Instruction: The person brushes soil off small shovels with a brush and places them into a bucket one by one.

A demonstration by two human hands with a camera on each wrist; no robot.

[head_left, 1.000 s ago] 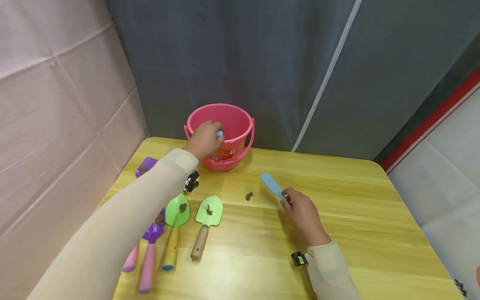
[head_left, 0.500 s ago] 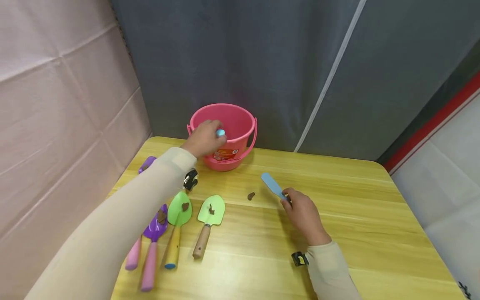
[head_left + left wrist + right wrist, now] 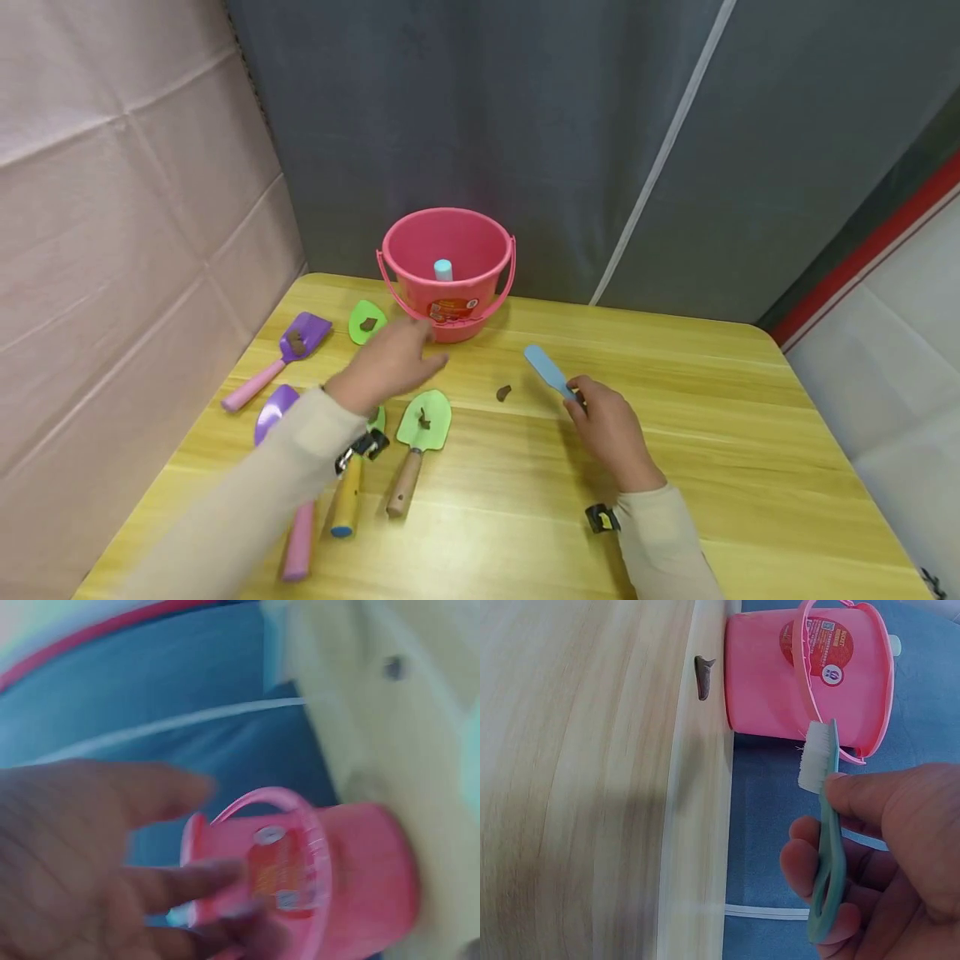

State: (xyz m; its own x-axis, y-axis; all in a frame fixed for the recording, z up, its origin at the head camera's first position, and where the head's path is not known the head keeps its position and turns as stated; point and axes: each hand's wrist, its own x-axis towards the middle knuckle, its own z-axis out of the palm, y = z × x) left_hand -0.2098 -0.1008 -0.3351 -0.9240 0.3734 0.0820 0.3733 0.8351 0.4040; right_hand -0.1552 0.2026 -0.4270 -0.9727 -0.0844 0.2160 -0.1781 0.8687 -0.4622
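My right hand (image 3: pixel 609 429) grips a small brush (image 3: pixel 831 847) with a blue-green handle and white bristles, held over the table. My left hand (image 3: pixel 390 365) hovers in front of the pink bucket (image 3: pixel 414 287), fingers loosely spread, with nothing in them. A light blue handle end (image 3: pixel 442 270) sticks up inside the bucket; what it belongs to is hidden. One brown scrap (image 3: pixel 503 392) lies on the table between the hands. Close to the left hand is a green trowel (image 3: pixel 423 421) with a wooden handle and a brown scrap on its blade.
Left on the table lie more hand tools: a purple shovel (image 3: pixel 306 337) with brown bits, a second purple one (image 3: pixel 276 408), a yellow-handled trowel (image 3: pixel 347 500), and a green blade (image 3: pixel 367 321). The left arm partly covers them. A grey curtain (image 3: pixel 480 108) hangs behind.
My left hand has let go of the light blue handle end in the bucket and drawn back toward me, fingers opening. The right hand and brush have barely moved.
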